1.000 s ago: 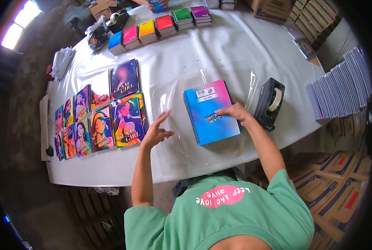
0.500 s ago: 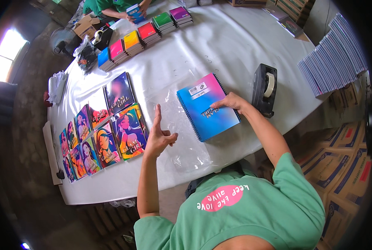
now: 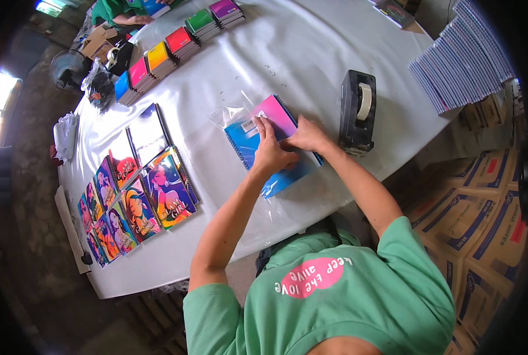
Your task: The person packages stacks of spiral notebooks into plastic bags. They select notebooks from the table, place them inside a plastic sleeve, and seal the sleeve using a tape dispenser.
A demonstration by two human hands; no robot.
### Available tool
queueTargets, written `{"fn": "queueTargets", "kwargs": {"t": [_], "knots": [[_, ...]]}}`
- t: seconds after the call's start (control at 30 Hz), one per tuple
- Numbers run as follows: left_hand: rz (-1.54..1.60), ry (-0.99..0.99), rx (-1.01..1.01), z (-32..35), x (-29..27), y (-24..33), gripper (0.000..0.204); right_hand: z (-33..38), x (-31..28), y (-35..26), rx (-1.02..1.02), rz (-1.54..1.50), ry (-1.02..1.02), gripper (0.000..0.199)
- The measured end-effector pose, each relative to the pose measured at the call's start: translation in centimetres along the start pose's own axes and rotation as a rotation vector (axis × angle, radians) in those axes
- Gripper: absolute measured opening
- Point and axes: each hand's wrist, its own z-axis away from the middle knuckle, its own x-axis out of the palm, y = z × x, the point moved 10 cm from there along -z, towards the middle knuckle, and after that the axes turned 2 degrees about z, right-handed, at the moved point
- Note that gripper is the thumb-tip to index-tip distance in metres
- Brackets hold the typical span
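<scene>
A spiral notebook (image 3: 279, 113) with a blue and pink cover lies at a slant on the table before me. Clear plastic film (image 3: 231, 113) is folded over its left part and sticks out past its upper left corner. My left hand (image 3: 271, 155) rests on the cover over the film, its long fingers stretched toward the white label. Over the right edge of the notebook, my right hand (image 3: 308, 136) grips it, thumb across the cover; its other fingers are partly hidden. A black tape dispenser (image 3: 357, 112) with a pale roll stands right of that hand.
Several picture-cover notebooks (image 3: 142, 207) lie in rows at left. Small stacks of coloured notebooks (image 3: 160, 59) line the far side, where another person's arm (image 3: 131, 19) shows. A tall notebook stack (image 3: 462, 62) stands at far right, above cartons (image 3: 465, 219). A fan (image 3: 68, 70) is at far left.
My left hand has moved right, from above the loose film onto the notebook, and the film now covers its left part. My right hand has shifted to the notebook's upper right edge.
</scene>
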Motion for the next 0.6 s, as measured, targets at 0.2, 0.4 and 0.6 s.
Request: {"fn": "queueTargets", "kwargs": {"t": [0.2, 0.4, 0.6], "knots": [[0.097, -0.017, 0.19, -0.4, 0.4, 0.6, 0.154, -0.5, 2.6, -0.1, -0.128, -0.118, -0.002, 0.101], [-0.31, 0.134, 0.243, 11.4, -1.7, 4.5, 0.112, -1.5, 3.0, 0.8, -0.18, -0.089, 0.007, 0.105], [0.042, -0.54, 0.431, 16.1, 2.5, 4.6, 0.06, -1.6, 3.1, 1.1, -0.147, -0.058, -0.011, 0.105]]}}
